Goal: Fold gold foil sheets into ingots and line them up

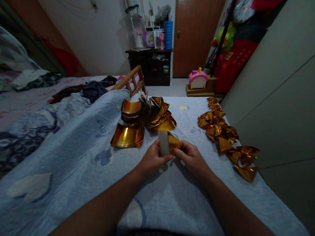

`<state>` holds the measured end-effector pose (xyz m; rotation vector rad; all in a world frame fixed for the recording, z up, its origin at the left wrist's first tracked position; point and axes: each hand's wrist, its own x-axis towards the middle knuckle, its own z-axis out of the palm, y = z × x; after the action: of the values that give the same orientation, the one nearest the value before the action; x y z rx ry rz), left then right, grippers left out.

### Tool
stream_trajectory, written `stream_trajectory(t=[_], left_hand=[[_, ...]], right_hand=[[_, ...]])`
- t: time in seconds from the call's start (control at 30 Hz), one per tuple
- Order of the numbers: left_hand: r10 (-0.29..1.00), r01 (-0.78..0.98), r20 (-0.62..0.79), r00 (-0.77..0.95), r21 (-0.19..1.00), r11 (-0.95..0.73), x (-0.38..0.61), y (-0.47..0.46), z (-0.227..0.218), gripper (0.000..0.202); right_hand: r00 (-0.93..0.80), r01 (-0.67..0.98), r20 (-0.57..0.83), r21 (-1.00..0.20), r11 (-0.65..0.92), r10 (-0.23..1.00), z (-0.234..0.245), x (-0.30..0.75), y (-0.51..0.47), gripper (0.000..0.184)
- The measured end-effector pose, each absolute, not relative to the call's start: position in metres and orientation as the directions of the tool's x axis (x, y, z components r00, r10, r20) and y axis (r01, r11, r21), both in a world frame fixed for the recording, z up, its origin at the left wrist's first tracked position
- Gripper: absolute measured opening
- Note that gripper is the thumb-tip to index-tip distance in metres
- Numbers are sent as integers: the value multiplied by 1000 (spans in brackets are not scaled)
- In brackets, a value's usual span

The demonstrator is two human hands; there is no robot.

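Both hands meet over a pale blue quilt (pixel 81 164). My left hand (pixel 153 158) and my right hand (pixel 191 156) pinch one small sheet of gold foil paper (pixel 168 143) between them; its white back faces me and a gold flap shows on the right. Just beyond the hands lies a fanned pile of curled gold foil sheets (pixel 145 114), with a smaller stack (pixel 128 136) at its left.
A row of finished gold foil bows (pixel 222 131) runs along the quilt's right side beside a grey wardrobe wall (pixel 278 98). Rumpled bedding and clothes lie at left, a wooden bed rail (pixel 131 82) behind the pile, a dark cabinet and brown door at the back.
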<state>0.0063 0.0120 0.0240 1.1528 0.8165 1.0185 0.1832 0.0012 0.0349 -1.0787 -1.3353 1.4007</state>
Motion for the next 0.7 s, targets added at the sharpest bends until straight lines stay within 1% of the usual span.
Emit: stream_trajectory(t=[0.13, 0.23, 0.33, 0.43, 0.5, 0.57, 0.63, 0.7], left_hand=[[930, -264, 10, 368, 960, 94, 4, 12, 26, 62], [953, -325, 7, 302, 941, 96, 1, 12, 30, 53], [972, -364, -54, 230, 921, 137, 0, 13, 35, 45], [970, -370, -88, 226, 913, 169, 0, 14, 36, 40], [964, -313, -97, 249, 934, 175, 0, 14, 36, 37], [966, -212, -92, 243, 967, 145, 1, 14, 35, 30], [972, -107, -73, 223, 989, 99, 1, 14, 35, 20], [972, -29, -57, 227, 997, 65, 1, 15, 36, 15]], right_hand=[[-186, -101, -77, -990, -97, 979, 34, 185, 2, 20], [-221, -122, -85, -986, -114, 971, 38, 185, 2, 18], [-257, -95, -96, -988, -124, 962, 42, 185, 1, 20], [-243, -34, -72, -996, -83, 967, 41, 185, 2, 24], [-219, 22, -36, -999, -32, 975, 39, 186, 3, 24], [-194, 76, -18, -997, -3, 981, 37, 187, 3, 24], [-165, 121, -31, -993, -11, 986, 34, 188, 4, 25], [-129, 153, -50, -988, -30, 990, 32, 189, 4, 26]])
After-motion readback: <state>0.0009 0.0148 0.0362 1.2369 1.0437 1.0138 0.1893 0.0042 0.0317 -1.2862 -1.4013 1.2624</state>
